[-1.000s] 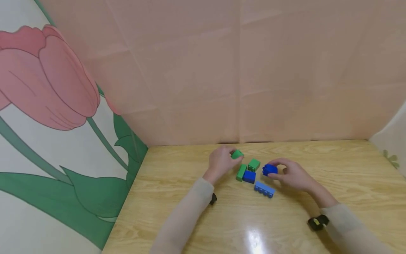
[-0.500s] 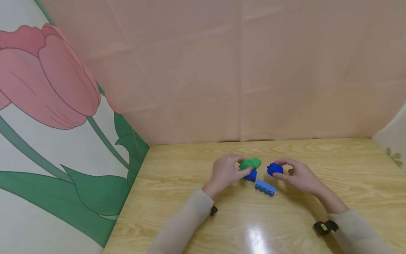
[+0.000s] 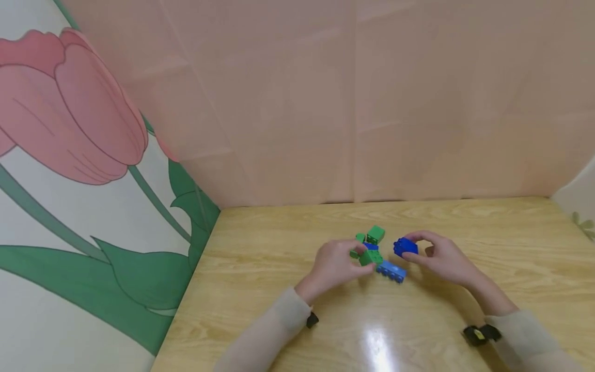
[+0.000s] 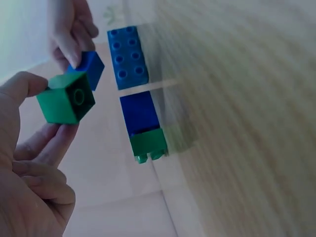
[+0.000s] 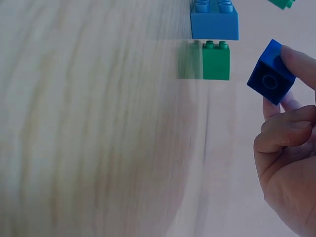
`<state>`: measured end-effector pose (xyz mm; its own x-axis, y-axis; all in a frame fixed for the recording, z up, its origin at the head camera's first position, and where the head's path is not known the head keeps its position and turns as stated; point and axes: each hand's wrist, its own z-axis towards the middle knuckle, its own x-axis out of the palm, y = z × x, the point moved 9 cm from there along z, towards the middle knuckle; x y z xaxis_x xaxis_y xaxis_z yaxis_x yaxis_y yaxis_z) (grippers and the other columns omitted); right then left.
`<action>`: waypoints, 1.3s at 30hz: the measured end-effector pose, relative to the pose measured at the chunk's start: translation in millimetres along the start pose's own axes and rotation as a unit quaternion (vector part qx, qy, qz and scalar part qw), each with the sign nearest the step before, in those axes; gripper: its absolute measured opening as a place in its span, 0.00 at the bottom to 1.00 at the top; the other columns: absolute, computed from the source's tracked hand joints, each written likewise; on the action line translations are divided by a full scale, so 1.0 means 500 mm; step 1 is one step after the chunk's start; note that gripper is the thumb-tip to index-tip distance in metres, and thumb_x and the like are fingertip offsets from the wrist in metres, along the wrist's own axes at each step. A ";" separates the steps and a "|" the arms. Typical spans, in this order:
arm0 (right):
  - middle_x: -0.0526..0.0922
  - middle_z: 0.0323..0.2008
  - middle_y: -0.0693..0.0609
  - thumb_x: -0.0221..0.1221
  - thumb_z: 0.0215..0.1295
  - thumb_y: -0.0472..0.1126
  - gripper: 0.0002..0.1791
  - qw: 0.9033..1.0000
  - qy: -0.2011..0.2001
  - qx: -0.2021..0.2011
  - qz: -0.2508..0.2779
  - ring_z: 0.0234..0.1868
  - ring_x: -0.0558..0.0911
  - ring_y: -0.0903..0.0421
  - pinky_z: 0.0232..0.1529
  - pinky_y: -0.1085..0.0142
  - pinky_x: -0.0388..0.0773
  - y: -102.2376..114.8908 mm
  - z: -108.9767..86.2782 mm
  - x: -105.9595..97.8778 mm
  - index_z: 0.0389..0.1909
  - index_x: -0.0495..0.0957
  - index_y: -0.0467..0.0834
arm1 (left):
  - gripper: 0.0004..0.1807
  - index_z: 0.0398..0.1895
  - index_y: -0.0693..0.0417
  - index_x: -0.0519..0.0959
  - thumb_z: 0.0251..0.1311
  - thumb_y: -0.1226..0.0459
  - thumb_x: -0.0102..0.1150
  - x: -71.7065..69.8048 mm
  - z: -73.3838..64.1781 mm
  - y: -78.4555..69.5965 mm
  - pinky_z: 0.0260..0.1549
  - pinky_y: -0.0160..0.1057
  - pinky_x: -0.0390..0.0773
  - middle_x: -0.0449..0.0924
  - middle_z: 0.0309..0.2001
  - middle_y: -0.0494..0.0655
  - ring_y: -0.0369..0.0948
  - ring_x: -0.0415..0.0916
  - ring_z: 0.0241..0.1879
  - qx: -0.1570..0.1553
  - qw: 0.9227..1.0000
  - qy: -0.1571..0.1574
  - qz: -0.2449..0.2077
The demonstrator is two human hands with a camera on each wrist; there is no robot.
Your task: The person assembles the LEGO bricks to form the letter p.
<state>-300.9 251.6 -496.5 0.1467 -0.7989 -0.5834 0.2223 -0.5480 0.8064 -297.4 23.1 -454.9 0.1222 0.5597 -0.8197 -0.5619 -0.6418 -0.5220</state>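
My left hand (image 3: pixel 335 267) pinches a green toy building brick (image 3: pixel 370 258) between thumb and fingers. In the left wrist view, the hollow underside of this green brick (image 4: pixel 61 102) faces the camera. Opposite, my right hand (image 3: pixel 443 260) grips a dark blue brick (image 3: pixel 405 247), its studs pointing left toward the other hand. The right wrist view shows the blue brick (image 5: pixel 270 74) tilted and raised off the table, its hollow end visible. A gap separates the two held bricks. Below them lies a longer light blue brick (image 3: pixel 392 272) with its studs facing forward.
Behind the left hand, a second dark blue brick (image 3: pixel 371 246) and a green brick (image 3: pixel 360 237) lie together, partly covered. Another green brick (image 3: pixel 376 234) sits farther back. The wooden table (image 3: pixel 260 243) ends at a pink cloth backdrop (image 3: pixel 288 129).
My left hand has brought its green brick from the back of the table forward and right, in front of the loose bricks. My right hand has shifted slightly right with its blue brick.
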 end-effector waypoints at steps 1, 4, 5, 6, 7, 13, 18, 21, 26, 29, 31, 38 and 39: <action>0.83 0.50 0.41 0.70 0.68 0.52 0.24 1.000 0.001 0.001 0.001 0.15 0.67 0.62 0.15 0.67 0.67 0.001 -0.001 0.000 0.58 0.78 0.44 | 0.19 0.45 0.42 0.88 0.57 0.43 0.75 0.004 -0.004 0.002 0.30 0.26 0.71 0.84 0.38 0.24 0.26 0.75 0.28 -0.006 1.000 0.009 -0.007; 0.83 0.50 0.41 0.70 0.68 0.52 0.24 1.000 0.003 0.004 0.001 0.15 0.66 0.63 0.14 0.67 0.65 0.003 -0.004 0.001 0.58 0.78 0.44 | 0.18 0.43 0.40 0.87 0.56 0.43 0.76 0.018 -0.015 0.008 0.34 0.28 0.72 0.82 0.38 0.21 0.27 0.76 0.28 -0.025 0.998 0.038 -0.031; 0.83 0.50 0.41 0.70 0.68 0.52 0.24 1.000 0.004 0.006 0.001 0.15 0.66 0.63 0.14 0.67 0.65 0.003 -0.005 0.001 0.58 0.78 0.44 | 0.18 0.43 0.40 0.86 0.56 0.43 0.76 0.022 -0.018 0.009 0.36 0.29 0.73 0.82 0.38 0.20 0.27 0.76 0.29 -0.028 0.998 0.048 -0.036; 0.83 0.50 0.41 0.70 0.68 0.52 0.25 1.000 0.005 0.007 0.001 0.15 0.66 0.63 0.14 0.67 0.65 0.003 -0.005 0.002 0.58 0.78 0.44 | 0.18 0.43 0.39 0.86 0.55 0.44 0.76 0.027 -0.022 0.011 0.36 0.29 0.73 0.82 0.37 0.20 0.26 0.76 0.28 -0.031 0.997 0.058 -0.040; 0.83 0.50 0.41 0.70 0.68 0.52 0.25 1.000 0.007 0.008 0.001 0.15 0.66 0.63 0.14 0.67 0.65 0.003 -0.006 0.003 0.58 0.78 0.44 | 0.18 0.43 0.39 0.86 0.55 0.44 0.76 0.032 -0.026 0.013 0.35 0.30 0.73 0.82 0.38 0.19 0.27 0.75 0.27 -0.032 0.996 0.067 -0.046; 0.84 0.42 0.43 0.70 0.68 0.52 0.25 1.000 0.017 0.016 0.006 0.15 0.65 0.63 0.14 0.67 0.65 0.001 -0.007 0.012 0.59 0.76 0.44 | 0.19 0.47 0.36 0.85 0.56 0.44 0.76 0.055 -0.044 0.018 0.42 0.29 0.74 0.83 0.41 0.21 0.26 0.79 0.41 -0.013 0.993 0.106 -0.054; 0.84 0.29 0.45 0.70 0.68 0.52 0.25 0.999 0.026 0.020 0.008 0.14 0.63 0.64 0.14 0.68 0.64 0.003 -0.013 0.019 0.59 0.76 0.44 | 0.18 0.47 0.35 0.85 0.56 0.44 0.76 0.074 -0.061 0.020 0.49 0.28 0.73 0.84 0.43 0.21 0.24 0.79 0.45 0.004 0.990 0.126 -0.061; 0.82 0.25 0.46 0.70 0.68 0.52 0.25 0.999 0.025 0.021 0.005 0.14 0.62 0.64 0.14 0.68 0.64 0.005 -0.015 0.021 0.58 0.76 0.45 | 0.18 0.47 0.34 0.85 0.57 0.43 0.76 0.081 -0.066 0.021 0.51 0.28 0.73 0.85 0.44 0.21 0.22 0.79 0.46 0.009 0.990 0.129 -0.064; 0.80 0.21 0.48 0.71 0.67 0.52 0.24 1.000 0.021 0.019 0.002 0.14 0.62 0.64 0.14 0.68 0.64 0.008 -0.017 0.023 0.57 0.77 0.46 | 0.17 0.48 0.34 0.85 0.59 0.43 0.74 0.083 -0.065 0.025 0.52 0.28 0.73 0.85 0.46 0.22 0.23 0.80 0.48 0.011 0.991 0.120 -0.056; 0.77 0.19 0.53 0.71 0.66 0.52 0.24 1.000 0.019 0.018 -0.004 0.14 0.62 0.64 0.14 0.68 0.64 0.011 -0.017 0.023 0.57 0.77 0.46 | 0.17 0.49 0.33 0.84 0.59 0.43 0.74 0.087 -0.062 0.031 0.52 0.29 0.73 0.85 0.46 0.22 0.24 0.79 0.48 0.005 0.991 0.124 -0.045; 0.72 0.17 0.58 0.71 0.66 0.52 0.24 1.000 0.018 0.018 -0.008 0.14 0.62 0.64 0.14 0.68 0.63 0.013 -0.017 0.023 0.57 0.77 0.47 | 0.17 0.49 0.33 0.84 0.59 0.43 0.73 0.089 -0.061 0.034 0.52 0.30 0.74 0.86 0.46 0.23 0.24 0.79 0.47 -0.002 0.991 0.130 -0.044; 0.75 0.19 0.56 0.72 0.66 0.52 0.24 1.000 0.018 0.017 -0.009 0.14 0.60 0.65 0.14 0.69 0.62 0.018 -0.019 0.025 0.57 0.77 0.47 | 0.18 0.49 0.33 0.85 0.58 0.43 0.74 0.091 -0.054 0.045 0.51 0.30 0.74 0.84 0.45 0.21 0.22 0.78 0.46 -0.019 0.989 0.141 -0.043; 0.79 0.23 0.54 0.71 0.66 0.52 0.25 1.000 0.019 0.014 -0.008 0.14 0.60 0.65 0.14 0.69 0.62 0.019 -0.019 0.025 0.57 0.77 0.47 | 0.18 0.49 0.33 0.85 0.58 0.43 0.75 0.091 -0.054 0.047 0.51 0.30 0.74 0.84 0.44 0.21 0.22 0.78 0.45 -0.022 0.989 0.142 -0.042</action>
<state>-287.7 238.9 -497.2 0.1794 -0.7801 -0.5994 0.1971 -0.5684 0.7988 -283.0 19.5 -510.9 0.3956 0.4465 -0.8026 -0.5045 -0.6246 -0.5962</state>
